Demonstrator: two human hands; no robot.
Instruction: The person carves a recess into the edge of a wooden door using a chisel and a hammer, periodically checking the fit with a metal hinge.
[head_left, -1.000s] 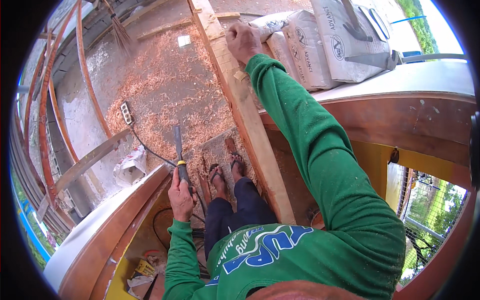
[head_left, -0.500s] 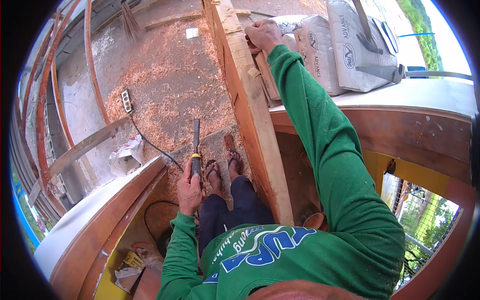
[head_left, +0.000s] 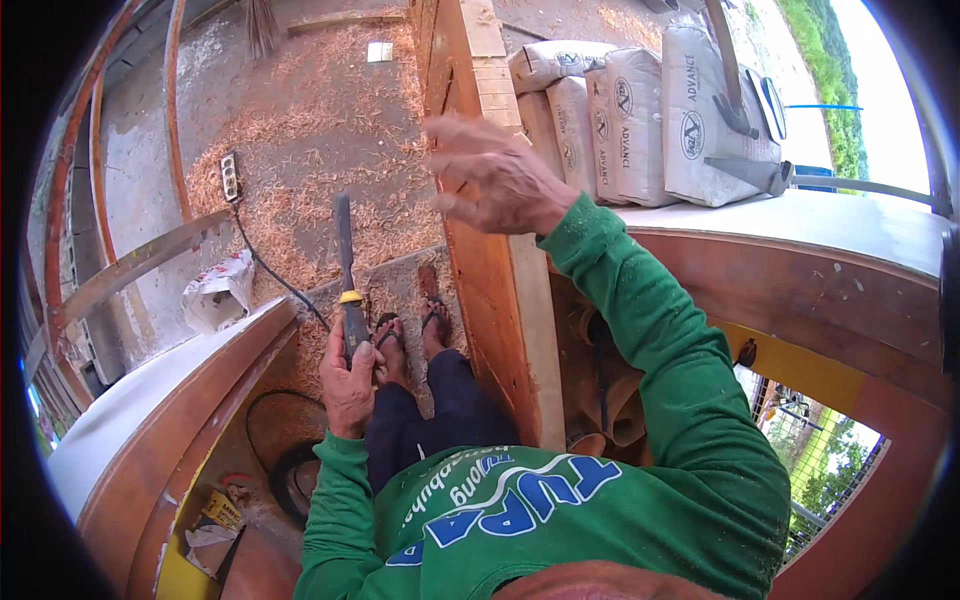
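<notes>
My left hand [head_left: 347,388] is closed round the black and yellow handle of a chisel [head_left: 346,245], whose wide dark blade points away from me. My right hand [head_left: 505,180], slightly blurred, hovers over a long wooden door-like panel [head_left: 490,340] standing on its edge. Its fingers are spread and nothing shows in them. Beyond that hand, cut marks and a pale recessed stretch [head_left: 492,75] show along the panel's upper edge. The panel runs away from me, just right of my legs.
Several paper cement bags [head_left: 632,125] stand on a white-topped counter [head_left: 800,215] at the right, with a metal bar tool [head_left: 735,80] against them. Curly wood shavings cover the floor. A power strip [head_left: 230,178] and its cord lie left, near a white plastic bag [head_left: 218,290].
My right hand has left the panel's far edge beside the bags, coming back toward me and left as its fingers opened. The chisel in my left hand has shifted slightly left in view.
</notes>
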